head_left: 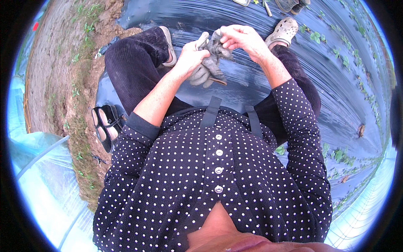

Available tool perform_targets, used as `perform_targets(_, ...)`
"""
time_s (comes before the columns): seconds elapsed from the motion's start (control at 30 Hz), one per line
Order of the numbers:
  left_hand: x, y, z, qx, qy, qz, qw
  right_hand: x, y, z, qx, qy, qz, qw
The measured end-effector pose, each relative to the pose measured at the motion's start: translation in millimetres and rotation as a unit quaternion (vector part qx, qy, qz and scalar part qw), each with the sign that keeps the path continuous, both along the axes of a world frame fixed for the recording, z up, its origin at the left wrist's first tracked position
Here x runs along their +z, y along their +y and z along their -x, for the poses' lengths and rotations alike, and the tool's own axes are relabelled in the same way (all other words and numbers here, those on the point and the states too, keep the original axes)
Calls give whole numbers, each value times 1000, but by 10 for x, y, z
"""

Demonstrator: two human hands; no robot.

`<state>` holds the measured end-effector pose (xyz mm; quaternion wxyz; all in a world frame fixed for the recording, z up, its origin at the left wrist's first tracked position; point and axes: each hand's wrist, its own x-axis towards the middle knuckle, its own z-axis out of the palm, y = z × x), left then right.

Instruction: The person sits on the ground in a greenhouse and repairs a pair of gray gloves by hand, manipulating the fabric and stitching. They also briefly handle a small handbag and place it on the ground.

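Soft grey work gloves point(208, 69) hang bunched between my hands, in front of my lap and above the black plastic sheet point(235, 88). My left hand point(191, 59) is closed around the gloves from the left, thumb on top. On the other side, my right hand point(243, 40) pinches an upper part of the grey fabric, its fingers bent. A thin brownish strip shows at the lower edge of the bundle. How the gloves overlap, and exactly how many there are, I cannot make out.
My knees are spread, with a pale clog point(283, 32) on my right foot. Black shoes point(106, 126) lie at the left beside bare soil point(54, 84). Dark footwear point(289, 5) and a pale stick-like thing point(267, 8) are at the top. Small green plants point(317, 37) poke through the sheet.
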<state>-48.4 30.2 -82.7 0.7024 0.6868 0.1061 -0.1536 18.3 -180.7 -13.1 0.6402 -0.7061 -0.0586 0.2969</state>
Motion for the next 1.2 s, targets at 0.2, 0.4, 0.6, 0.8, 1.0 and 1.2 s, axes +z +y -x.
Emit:
perform_targets(0.2,-14,-15,18,-8,-6,26,1000,-64,34,64,30,-133,60,989)
perform_targets(0.4,59,-12,31,-33,6,-5,999,-92,37,68,27,-222,100,970)
perform_targets(0.6,2,-10,22,-40,-4,-32,999,-66,72,88,23,-244,142,959)
perform_targets(0.8,-95,-10,12,-36,-39,-21,998,6,81,115,28,-293,178,939)
perform_targets(1.0,-22,-7,29,-20,-26,-23,999,24,108,157,38,-251,145,956)
perform_targets(1.2,71,-28,34,-9,-25,-5,1000,44,141,193,30,-240,99,965)
